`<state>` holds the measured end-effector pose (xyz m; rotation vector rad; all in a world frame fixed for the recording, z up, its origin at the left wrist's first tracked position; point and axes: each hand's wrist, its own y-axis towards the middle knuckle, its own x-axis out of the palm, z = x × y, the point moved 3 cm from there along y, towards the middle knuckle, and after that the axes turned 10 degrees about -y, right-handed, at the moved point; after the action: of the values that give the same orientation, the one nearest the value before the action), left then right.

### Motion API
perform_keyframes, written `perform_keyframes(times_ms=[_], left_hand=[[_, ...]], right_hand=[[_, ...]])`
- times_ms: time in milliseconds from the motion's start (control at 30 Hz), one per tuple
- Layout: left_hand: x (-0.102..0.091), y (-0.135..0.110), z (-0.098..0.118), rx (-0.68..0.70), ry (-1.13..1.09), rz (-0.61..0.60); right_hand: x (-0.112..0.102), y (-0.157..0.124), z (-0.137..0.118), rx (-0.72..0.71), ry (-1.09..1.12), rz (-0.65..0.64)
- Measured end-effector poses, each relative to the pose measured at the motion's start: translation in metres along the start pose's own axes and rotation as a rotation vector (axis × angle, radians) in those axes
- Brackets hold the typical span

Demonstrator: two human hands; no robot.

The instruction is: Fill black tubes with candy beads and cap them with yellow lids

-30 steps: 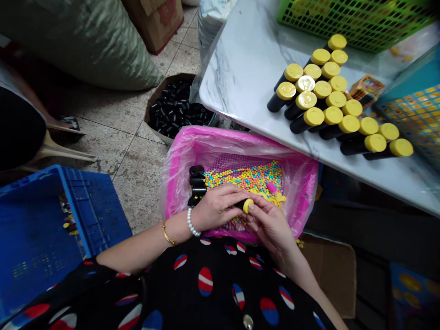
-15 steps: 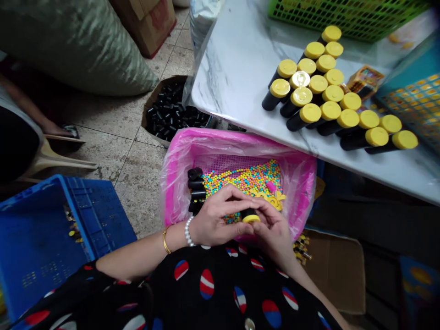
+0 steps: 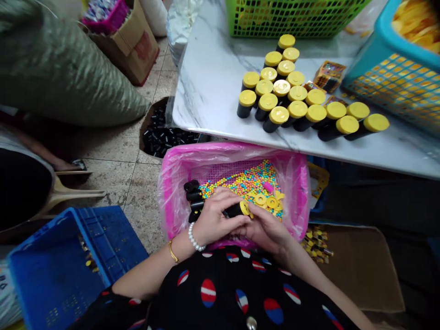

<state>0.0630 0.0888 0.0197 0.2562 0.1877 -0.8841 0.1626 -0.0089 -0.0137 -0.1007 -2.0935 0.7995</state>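
Left hand [image 3: 218,220] and right hand [image 3: 266,233] together, clamped on a yellow-capped black tube [image 3: 234,211]. Capped rows [image 3: 292,96] across the marble table [image 3: 206,91]; more uncapped tubes [image 3: 168,137] heaped in a cardboard box [image 3: 142,130].

Table [image 3: 206,87], upper right: capped tubes [image 3: 292,98] in rows; basket [image 3: 295,18] behind them; second basket [image 3: 388,87] to their right. Below the table edge: tub [image 3: 172,201] holding beads [image 3: 247,181] and rings [image 3: 261,199]; left hand [image 3: 216,224] and right hand [image 3: 268,233] over it, around one tube [image 3: 235,210]. Behind the tub: carton [image 3: 151,123]. Left: crate [image 3: 58,270]. Right: cardboard [image 3: 360,266].
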Motion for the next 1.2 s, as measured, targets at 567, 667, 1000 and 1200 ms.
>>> perform_keyframes(times_ms=[567, 667, 1000, 1200], left_hand=[[-0.005, -0.008, 0.013, 0.031, -0.208, -0.160], [-0.008, -0.007, 0.007, -0.057, -0.216, -0.067], [-0.005, -0.008, -0.004, -0.206, -0.231, 0.008], [-0.011, -0.001, 0.010, 0.049, -0.132, -0.032]], right_hand=[[0.006, -0.014, -0.022, -0.637, -0.661, 0.449], [0.005, -0.013, -0.018, -0.596, -0.660, 0.405], [0.003, -0.009, -0.003, -0.325, -0.353, 0.231], [0.000, -0.016, -0.015, -0.278, -0.171, -0.024]])
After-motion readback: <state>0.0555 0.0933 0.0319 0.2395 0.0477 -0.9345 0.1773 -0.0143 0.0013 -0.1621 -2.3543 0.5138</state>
